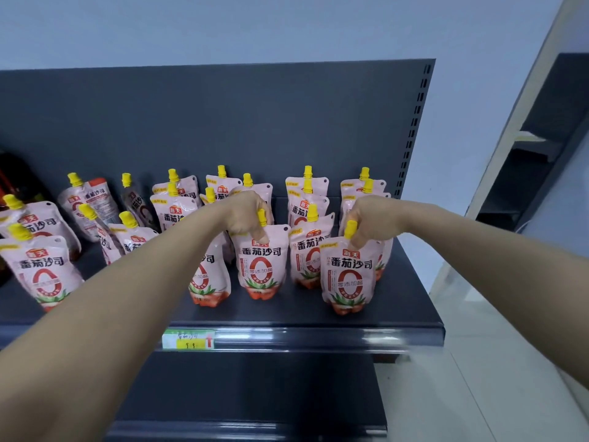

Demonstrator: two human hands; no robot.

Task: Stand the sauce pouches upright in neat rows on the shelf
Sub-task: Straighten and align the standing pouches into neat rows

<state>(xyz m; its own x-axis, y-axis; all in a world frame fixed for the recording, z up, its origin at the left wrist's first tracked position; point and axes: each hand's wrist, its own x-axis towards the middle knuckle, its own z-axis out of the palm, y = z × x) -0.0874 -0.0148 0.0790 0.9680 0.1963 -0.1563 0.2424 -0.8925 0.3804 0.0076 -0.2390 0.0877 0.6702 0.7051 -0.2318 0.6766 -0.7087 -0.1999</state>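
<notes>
Several pink sauce pouches with yellow caps stand on the dark shelf [287, 317]. My left hand [247, 213] grips the top of a middle front pouch [260, 266] by its spout. At the front right, my right hand [369, 220] pinches the top of another pouch [348, 275] just under its cap. Both held pouches are upright with their bases on the shelf. Further pouches line up behind them in rows. On the left, pouches [92, 205] lean at different angles; my left forearm hides part of one [208, 275].
A green and yellow price tag [188, 340] sits on the shelf's front rail. Dark bottles [12, 183] stand at the far left. The shelf's back panel [223, 122] rises behind the pouches. A lower shelf [255, 393] lies below, and a second shelving unit [541, 138] stands to the right.
</notes>
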